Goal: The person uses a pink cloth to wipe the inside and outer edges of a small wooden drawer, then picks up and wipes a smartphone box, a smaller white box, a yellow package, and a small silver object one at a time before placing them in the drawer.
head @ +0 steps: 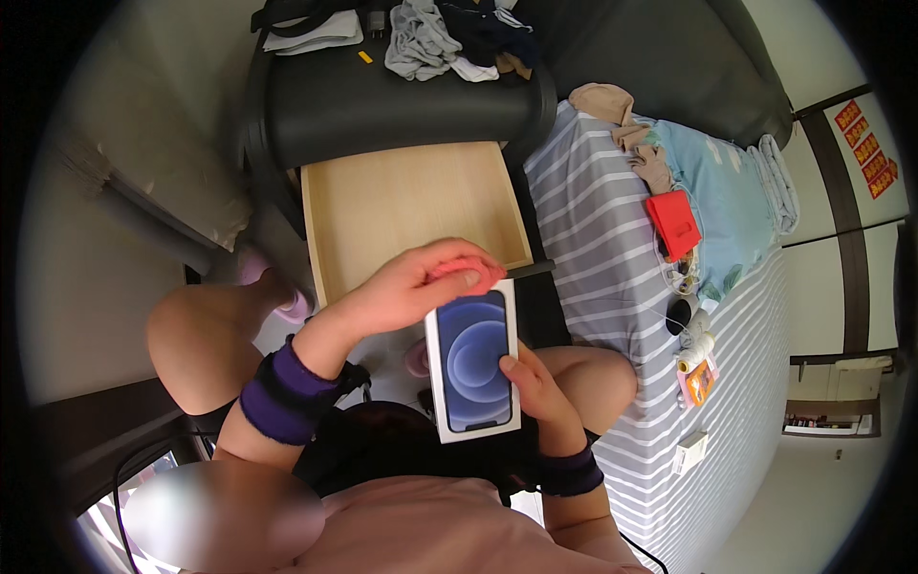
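Observation:
A white smartphone box [476,373] with a dark blue phone pictured on its lid is held upright-on over my lap, its picture facing me. My right hand [538,384] grips its right side, thumb resting on the lid. At the box's far end, my left hand [419,287] clasps a crumpled coral-red cloth [470,274] against or just over the edge; contact there is partly hidden by the cloth. Beyond my left hand a pale wooden drawer [409,194] stands pulled out beneath a black padded bedside cabinet [394,107].
To the right lies a bed with a grey striped sheet [595,237]. On it are a red pouch [673,224], a thread spool [696,351], an orange packet [699,384] and a small white box [691,452]. Clothes [423,39] and papers [315,36] lie on the cabinet.

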